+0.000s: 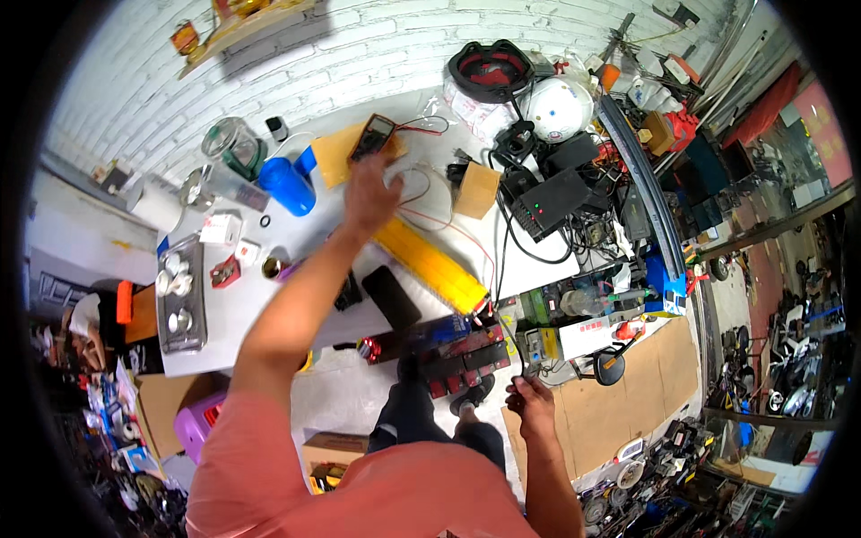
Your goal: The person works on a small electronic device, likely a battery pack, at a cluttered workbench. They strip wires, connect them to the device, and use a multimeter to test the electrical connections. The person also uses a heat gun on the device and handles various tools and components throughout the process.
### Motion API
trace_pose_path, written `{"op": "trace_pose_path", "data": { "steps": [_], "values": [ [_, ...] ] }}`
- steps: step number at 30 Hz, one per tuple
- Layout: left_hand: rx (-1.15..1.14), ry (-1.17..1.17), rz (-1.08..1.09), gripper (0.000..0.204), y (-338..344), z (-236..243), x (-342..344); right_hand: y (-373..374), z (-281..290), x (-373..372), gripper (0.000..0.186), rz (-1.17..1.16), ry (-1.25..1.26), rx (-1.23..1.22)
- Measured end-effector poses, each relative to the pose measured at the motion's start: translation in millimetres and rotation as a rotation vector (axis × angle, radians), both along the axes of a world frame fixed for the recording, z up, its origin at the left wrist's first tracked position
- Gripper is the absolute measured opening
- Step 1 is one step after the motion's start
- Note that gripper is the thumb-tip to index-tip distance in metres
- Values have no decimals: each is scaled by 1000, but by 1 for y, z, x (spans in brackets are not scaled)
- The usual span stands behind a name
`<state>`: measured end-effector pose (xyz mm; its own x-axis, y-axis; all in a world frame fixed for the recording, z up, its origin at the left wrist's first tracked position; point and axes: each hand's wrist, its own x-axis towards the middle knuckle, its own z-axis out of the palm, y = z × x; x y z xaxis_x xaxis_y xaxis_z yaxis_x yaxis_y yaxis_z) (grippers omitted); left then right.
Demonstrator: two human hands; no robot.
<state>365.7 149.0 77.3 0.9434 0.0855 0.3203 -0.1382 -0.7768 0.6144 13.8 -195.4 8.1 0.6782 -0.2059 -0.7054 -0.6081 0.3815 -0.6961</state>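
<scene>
My left hand [372,193] reaches over the table just below a dark multimeter [373,136] with leads, its thumb apart from the fingers; whether the fingertips touch the meter is unclear. Under the meter lies a tan envelope [332,161]. A long yellow pack [429,263], likely a battery, lies diagonally below that hand, with thin wires nearby and a black phone [392,296] alongside. Beyond the table's front edge, my right hand [529,399] is closed on a black cable [518,357] hanging down past the pack's end.
White table [233,336] holds a blue container [287,186], metal tray [181,334], cardboard box [477,190], black charger-like unit [552,204] and white helmet [558,109]. Red-black blocks [462,363] sit by my feet. Cardboard [632,403] covers the right floor. A person [85,327] is at the far left.
</scene>
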Motion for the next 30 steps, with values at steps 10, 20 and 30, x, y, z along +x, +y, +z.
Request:
{"op": "trace_pose_path", "data": {
  "steps": [10,20,30],
  "values": [
    [572,479,279,105,59,-106,188,78,-8,-5,21,-254,-15,-317],
    [215,327,195,86,84,-96,209,77,-17,1,49,-255,132,-271],
    [-821,459,-496,84,31,135,90,25,-106,-10,47,-281,289,-315]
  ]
}}
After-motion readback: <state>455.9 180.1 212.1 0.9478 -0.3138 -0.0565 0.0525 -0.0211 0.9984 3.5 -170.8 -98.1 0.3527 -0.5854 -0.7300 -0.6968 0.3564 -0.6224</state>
